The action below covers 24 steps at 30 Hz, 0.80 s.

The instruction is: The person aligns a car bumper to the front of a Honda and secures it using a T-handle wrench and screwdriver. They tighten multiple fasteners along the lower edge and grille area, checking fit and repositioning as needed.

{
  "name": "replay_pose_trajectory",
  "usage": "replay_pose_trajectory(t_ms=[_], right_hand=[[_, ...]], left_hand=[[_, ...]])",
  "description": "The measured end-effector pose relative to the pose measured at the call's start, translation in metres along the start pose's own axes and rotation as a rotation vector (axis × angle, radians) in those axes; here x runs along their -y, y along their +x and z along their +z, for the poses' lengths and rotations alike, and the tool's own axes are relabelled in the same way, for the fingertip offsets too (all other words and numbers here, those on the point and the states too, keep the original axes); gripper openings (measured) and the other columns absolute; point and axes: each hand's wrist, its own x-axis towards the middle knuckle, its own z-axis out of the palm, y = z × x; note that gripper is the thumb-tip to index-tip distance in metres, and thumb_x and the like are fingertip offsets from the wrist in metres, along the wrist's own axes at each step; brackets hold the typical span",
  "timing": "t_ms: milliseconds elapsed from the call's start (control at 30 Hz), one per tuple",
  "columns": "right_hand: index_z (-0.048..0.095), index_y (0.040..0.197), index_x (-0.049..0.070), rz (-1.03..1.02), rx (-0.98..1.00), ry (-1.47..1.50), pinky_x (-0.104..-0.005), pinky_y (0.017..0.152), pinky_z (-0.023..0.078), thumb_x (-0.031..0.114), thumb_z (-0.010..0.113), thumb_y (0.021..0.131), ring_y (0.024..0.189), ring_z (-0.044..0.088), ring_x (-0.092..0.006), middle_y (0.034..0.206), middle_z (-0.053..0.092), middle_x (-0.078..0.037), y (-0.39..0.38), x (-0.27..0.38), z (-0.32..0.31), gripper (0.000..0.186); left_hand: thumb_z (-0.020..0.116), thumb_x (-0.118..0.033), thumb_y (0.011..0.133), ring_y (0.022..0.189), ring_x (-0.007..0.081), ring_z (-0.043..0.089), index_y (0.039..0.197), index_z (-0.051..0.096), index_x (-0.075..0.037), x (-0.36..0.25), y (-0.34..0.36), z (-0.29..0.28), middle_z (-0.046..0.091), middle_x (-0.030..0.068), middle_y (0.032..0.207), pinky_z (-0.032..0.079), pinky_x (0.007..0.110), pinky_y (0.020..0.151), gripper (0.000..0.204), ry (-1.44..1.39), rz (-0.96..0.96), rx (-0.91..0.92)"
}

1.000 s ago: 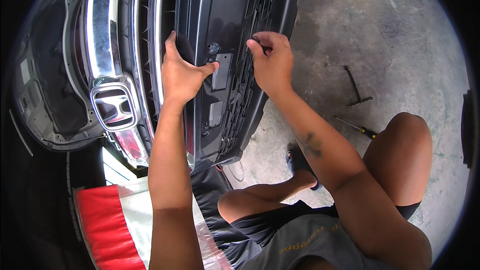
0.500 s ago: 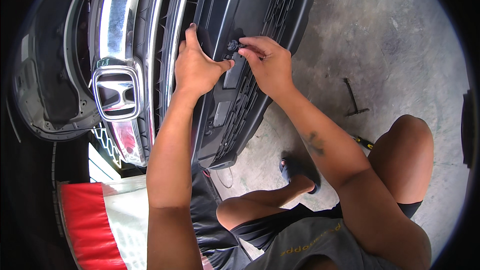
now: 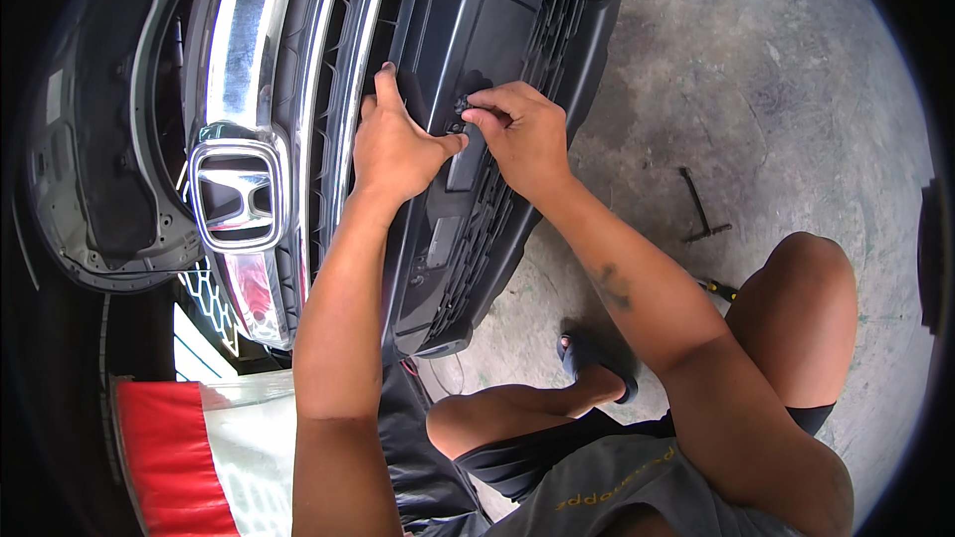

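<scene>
My left hand [image 3: 400, 147] lies spread on the dark grey car bumper [image 3: 453, 15], beside the chrome-striped grille [image 3: 326, 30]. Its thumb stretches toward a flat grey rectangular plate [image 3: 462, 167] on the bumper, and nothing shows in its grasp. With thumb and fingertips, my right hand [image 3: 527, 134] pinches a small black fitting [image 3: 462, 105] at the bumper face, just above the left thumb. The fingers cover part of this fitting, so its exact kind cannot be made out.
A chrome emblem [image 3: 237, 196] sits on the grille, left of my left forearm. On the concrete floor lie a black T-shaped tool [image 3: 702, 209] and a yellow-and-black handle [image 3: 722, 290] by my knee. A red and white cover [image 3: 164, 447] is at the lower left.
My right hand has shifted slightly left and down, and its fingertips now cover more of the black fitting. My left hand keeps its spread pose on the bumper. The view has moved slightly.
</scene>
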Motion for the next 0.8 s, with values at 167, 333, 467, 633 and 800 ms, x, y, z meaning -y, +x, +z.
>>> replay_pose_trajectory(t_ms=[167, 333, 467, 633, 800], right_hand=[[0.082, 0.108, 0.005, 0.001, 0.068, -0.034, -0.0301, 0.074, 0.06, 0.006, 0.083, 0.09, 0.082, 0.074, -0.018, 0.103, 0.076, -0.01, 0.0069, 0.0075, -0.002, 0.018], [0.081, 0.11, 0.004, -0.084, 0.029, -0.051, -0.0318, 0.074, 0.06, 0.004, 0.081, 0.091, 0.084, 0.075, -0.0206, 0.102, 0.077, -0.011, 0.0038, 0.0041, 0.0024, 0.019], [0.08, 0.11, 0.003, -0.125, 0.021, -0.031, -0.033, 0.073, 0.06, 0.003, 0.079, 0.091, 0.084, 0.075, -0.0227, 0.103, 0.077, -0.012, 0.001, 0.0017, 0.0021, 0.018], [0.08, 0.108, 0.003, -0.101, 0.065, -0.067, -0.0322, 0.073, 0.06, 0.002, 0.078, 0.092, 0.083, 0.075, -0.0231, 0.103, 0.077, -0.012, 0.0047, 0.0002, -0.0011, 0.016], [0.079, 0.107, 0.002, -0.063, 0.105, -0.057, -0.0322, 0.073, 0.059, 0.002, 0.078, 0.092, 0.081, 0.074, -0.023, 0.103, 0.077, -0.011, 0.007, 0.0056, -0.0034, 0.015]], left_hand=[[0.099, -0.029, 0.068, 0.125, 0.0463, 0.064, 0.163, 0.023, -0.001, 0.0008, 0.0006, -0.0015, 0.056, 0.0318, 0.139, 0.055, 0.048, 0.106, 0.126, -0.007, 0.007, -0.005], [0.099, -0.03, 0.068, 0.136, 0.0465, 0.058, 0.164, 0.024, -0.001, -0.0036, 0.0005, -0.0057, 0.051, 0.0338, 0.148, 0.05, 0.048, 0.114, 0.124, -0.041, -0.048, 0.049], [0.099, -0.031, 0.068, 0.136, 0.0467, 0.058, 0.164, 0.024, -0.001, -0.0039, 0.0, -0.0058, 0.051, 0.0345, 0.149, 0.05, 0.048, 0.114, 0.125, -0.045, -0.044, 0.051], [0.099, -0.031, 0.068, 0.136, 0.0471, 0.059, 0.164, 0.023, 0.0, -0.002, 0.0, -0.0055, 0.051, 0.035, 0.148, 0.05, 0.048, 0.113, 0.126, -0.029, -0.037, 0.05], [0.099, -0.032, 0.067, 0.134, 0.0478, 0.06, 0.163, 0.023, 0.0, -0.0026, 0.0007, -0.0051, 0.052, 0.0355, 0.146, 0.05, 0.048, 0.113, 0.126, -0.028, -0.03, 0.044]])
